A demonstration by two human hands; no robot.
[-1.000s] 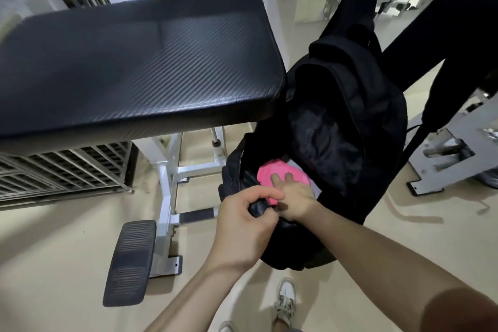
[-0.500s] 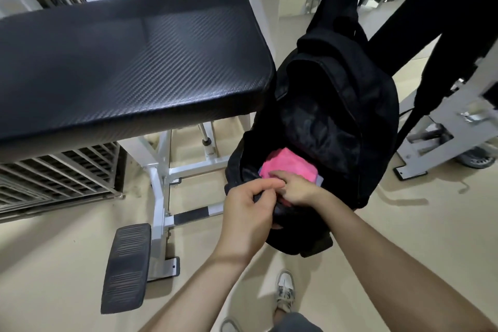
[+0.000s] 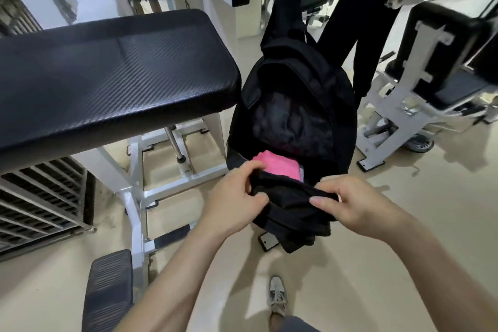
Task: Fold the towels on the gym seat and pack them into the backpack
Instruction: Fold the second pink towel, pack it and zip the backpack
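A black backpack (image 3: 318, 105) hangs by its straps from a padded bar, right of the black gym seat (image 3: 107, 73). Its main compartment gapes open. A folded pink towel (image 3: 280, 166) lies inside, with a pale edge of another item showing at its right side. My left hand (image 3: 234, 199) pinches the front flap's rim at the left. My right hand (image 3: 353, 205) pinches the same rim at the right. The black flap (image 3: 291, 207) sags between them. No towel lies on the seat.
The seat's white steel frame (image 3: 134, 197) and a black foot pad (image 3: 107, 291) stand at lower left. Another white machine (image 3: 398, 116) with black pads stands to the right. A metal grate (image 3: 35, 202) is at far left. My shoe (image 3: 277, 296) is on the beige floor.
My right hand has come out of the backpack off the pink towel and taken the flap's right rim. My left hand keeps its grip. The view has pulled back and up.
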